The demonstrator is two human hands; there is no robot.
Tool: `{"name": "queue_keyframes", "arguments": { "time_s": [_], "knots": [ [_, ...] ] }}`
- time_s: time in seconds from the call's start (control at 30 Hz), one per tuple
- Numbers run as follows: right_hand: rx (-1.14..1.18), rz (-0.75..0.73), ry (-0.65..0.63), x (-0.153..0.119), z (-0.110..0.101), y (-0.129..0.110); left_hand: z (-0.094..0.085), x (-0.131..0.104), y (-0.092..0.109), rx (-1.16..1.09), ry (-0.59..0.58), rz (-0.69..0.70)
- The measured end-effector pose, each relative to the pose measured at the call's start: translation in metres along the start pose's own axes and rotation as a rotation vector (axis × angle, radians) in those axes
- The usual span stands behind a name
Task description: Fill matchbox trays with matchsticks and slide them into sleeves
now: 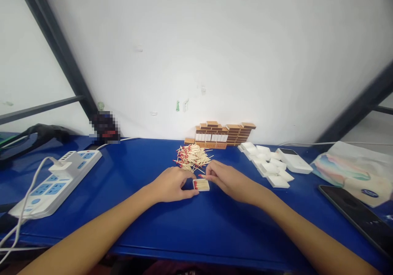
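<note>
A small white matchbox tray lies on the blue table, with red-headed matches lined up inside. My left hand grips the tray's left end between thumb and fingers. Just right of the tray, my right hand is closed in a pinch on matches, whose red heads point left above the tray's upper edge. Their exact number is too small to tell. Behind both hands rests a loose pile of matches, heads mostly toward the left.
Stacked brown matchboxes stand against the wall. Right of the pile are white trays, a white device, a plastic package and a phone. A power strip with cables lies left.
</note>
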State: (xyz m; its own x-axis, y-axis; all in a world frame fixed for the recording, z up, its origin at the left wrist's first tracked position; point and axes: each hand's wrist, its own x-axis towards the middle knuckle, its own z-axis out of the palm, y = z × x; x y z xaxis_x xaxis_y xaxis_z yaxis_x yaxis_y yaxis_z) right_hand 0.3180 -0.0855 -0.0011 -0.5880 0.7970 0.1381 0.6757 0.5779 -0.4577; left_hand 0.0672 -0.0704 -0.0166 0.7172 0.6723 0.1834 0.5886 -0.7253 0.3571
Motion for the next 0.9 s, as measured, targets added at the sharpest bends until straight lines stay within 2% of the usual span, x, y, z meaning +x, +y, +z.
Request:
{"name": "queue_keyframes", "arguments": {
  "time_s": [0.1, 0.23, 0.47, 0.7, 0.9],
  "knots": [
    [-0.027, 0.016, -0.062, 0.001, 0.009, -0.007, 0.000, 0.000, 0.002, -0.006, -0.005, -0.004],
    [-0.074, 0.021, -0.102, 0.002, 0.015, -0.004, -0.001, 0.000, 0.005, -0.023, -0.028, -0.007],
    [-0.011, -0.037, -0.024, 0.001, 0.013, -0.003, -0.003, 0.000, 0.006, -0.031, -0.035, 0.001],
    [-0.042, -0.081, -0.029, 0.003, 0.017, 0.001, -0.002, 0.000, 0.006, -0.011, -0.037, 0.005],
    [-0.043, -0.128, -0.025, 0.003, 0.019, -0.004, -0.002, -0.001, 0.006, 0.002, -0.026, 0.018]
  ]
}}
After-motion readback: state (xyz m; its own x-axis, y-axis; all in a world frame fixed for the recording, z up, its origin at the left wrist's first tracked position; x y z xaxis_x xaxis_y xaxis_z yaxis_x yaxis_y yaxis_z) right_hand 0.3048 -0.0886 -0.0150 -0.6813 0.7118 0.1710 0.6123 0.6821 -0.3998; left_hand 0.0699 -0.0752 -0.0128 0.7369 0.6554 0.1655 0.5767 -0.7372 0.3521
